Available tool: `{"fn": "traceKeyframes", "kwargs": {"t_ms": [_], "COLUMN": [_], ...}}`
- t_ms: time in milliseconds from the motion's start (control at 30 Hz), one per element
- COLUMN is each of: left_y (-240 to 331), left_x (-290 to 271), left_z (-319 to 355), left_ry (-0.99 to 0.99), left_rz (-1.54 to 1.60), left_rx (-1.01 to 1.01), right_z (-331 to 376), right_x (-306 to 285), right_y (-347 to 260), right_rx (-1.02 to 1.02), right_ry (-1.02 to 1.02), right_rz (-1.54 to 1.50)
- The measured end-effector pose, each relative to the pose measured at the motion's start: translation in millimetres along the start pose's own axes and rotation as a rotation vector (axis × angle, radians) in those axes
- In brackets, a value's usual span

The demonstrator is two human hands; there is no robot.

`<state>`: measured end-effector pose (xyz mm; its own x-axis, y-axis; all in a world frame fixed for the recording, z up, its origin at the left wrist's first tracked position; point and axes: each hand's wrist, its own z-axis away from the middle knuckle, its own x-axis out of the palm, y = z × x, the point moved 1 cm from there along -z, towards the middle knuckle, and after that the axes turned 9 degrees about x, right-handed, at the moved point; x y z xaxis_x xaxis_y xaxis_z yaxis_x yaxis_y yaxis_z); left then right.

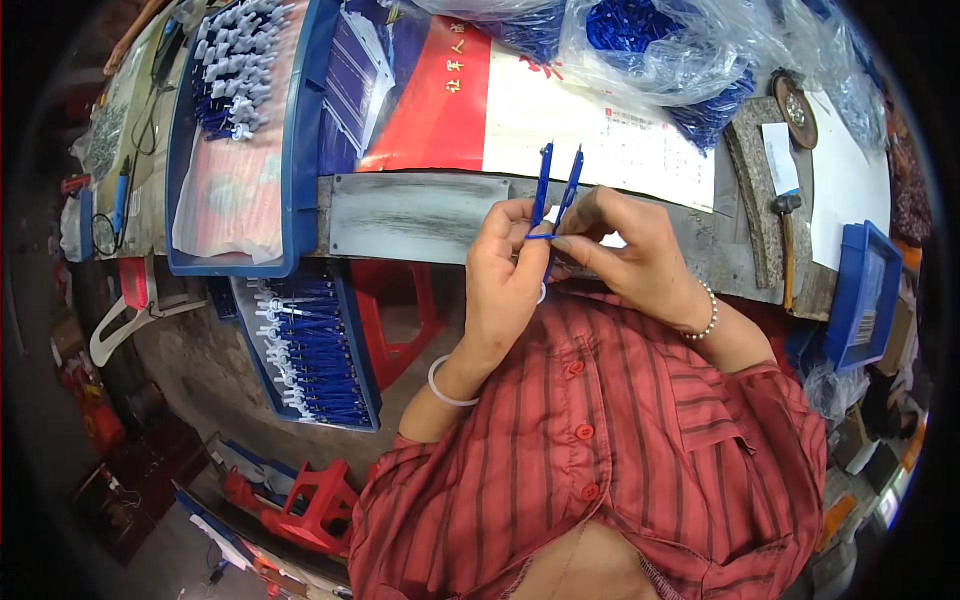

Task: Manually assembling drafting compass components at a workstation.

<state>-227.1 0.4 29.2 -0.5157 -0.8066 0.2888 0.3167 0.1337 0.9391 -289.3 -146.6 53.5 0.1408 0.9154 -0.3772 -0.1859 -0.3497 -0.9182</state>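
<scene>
Above my lap at the table's front edge, both hands hold a blue drawing compass point(571, 185). Its two slim legs point away from me, spread a little, with a thin blue bar across them. My left hand point(497, 280) closes thumb and fingers around the left leg near this bar. From the other side, my right hand point(632, 253) pinches the part by the right leg, thumb and forefinger at the bar. A small white ring shows just below the fingers. The lower part of the compass is mostly hidden by my hands.
A blue tray point(300, 190) with white-topped blue pieces stands left; a lower tray point(372, 392) holds several rows of similar blue-and-white pieces. Plastic bags of blue parts point(640, 30) lie at the back. A hammer point(788, 250) and small blue bin point(862, 297) are right; a red stool point(400, 310) is below.
</scene>
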Motion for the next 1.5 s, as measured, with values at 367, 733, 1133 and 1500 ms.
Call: {"fn": "traceKeyframes", "kwargs": {"t_ms": [367, 733, 1133, 1500], "left_y": [-2, -7, -7, -14], "left_x": [0, -2, -3, 2], "left_z": [0, 6, 12, 16], "left_ry": [-0.042, -0.092, -0.054, -0.055], "left_rz": [0.029, 0.008, -0.027, -0.169], "left_rx": [-0.018, -0.047, 0.035, 0.187], "right_z": [2, -8, -3, 6], "right_x": [0, 8, 17, 22], "right_y": [-14, 4, -1, 0], "right_rx": [0.349, 0.283, 0.161, 0.117], "right_ry": [0.000, 0.102, 0.192, 0.236], "right_rz": [-0.594, -0.481, -0.279, -0.312]}}
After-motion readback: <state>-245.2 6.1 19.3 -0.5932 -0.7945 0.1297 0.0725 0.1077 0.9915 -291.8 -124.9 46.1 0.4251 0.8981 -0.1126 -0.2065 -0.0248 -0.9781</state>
